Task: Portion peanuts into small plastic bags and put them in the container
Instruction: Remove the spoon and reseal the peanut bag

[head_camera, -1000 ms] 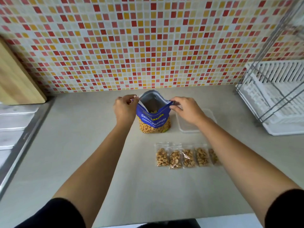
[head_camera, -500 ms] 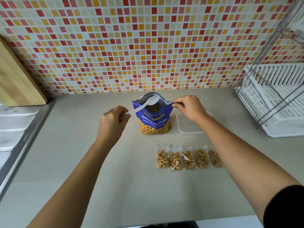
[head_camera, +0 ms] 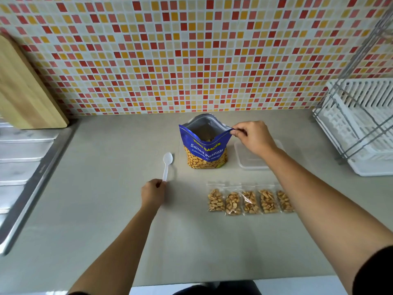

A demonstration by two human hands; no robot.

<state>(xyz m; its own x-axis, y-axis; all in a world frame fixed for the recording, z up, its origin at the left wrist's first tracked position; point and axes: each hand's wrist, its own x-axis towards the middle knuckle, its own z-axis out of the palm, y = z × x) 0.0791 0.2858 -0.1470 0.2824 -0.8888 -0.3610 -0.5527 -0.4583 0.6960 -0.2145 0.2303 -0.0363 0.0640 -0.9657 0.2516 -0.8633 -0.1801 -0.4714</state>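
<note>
Blue foil pouch of peanuts (head_camera: 205, 145) stands open toward the worktop's (head_camera: 106, 220) back edge. It looks soft and crinkly, best held by its rim, where fingers (head_camera: 239, 133) of the right hand (head_camera: 254, 138) pinch a corner. The left hand (head_camera: 153, 191) grips a light plastic spoon (head_camera: 167, 165) by its handle. The worktop is smooth grey, with a mosaic-tiled wall (head_camera: 191, 60) behind.

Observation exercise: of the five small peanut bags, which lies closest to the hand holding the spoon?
The bag at the row's left end, nearest the left hand pinching the spoon; the other four lie farther right.
</note>
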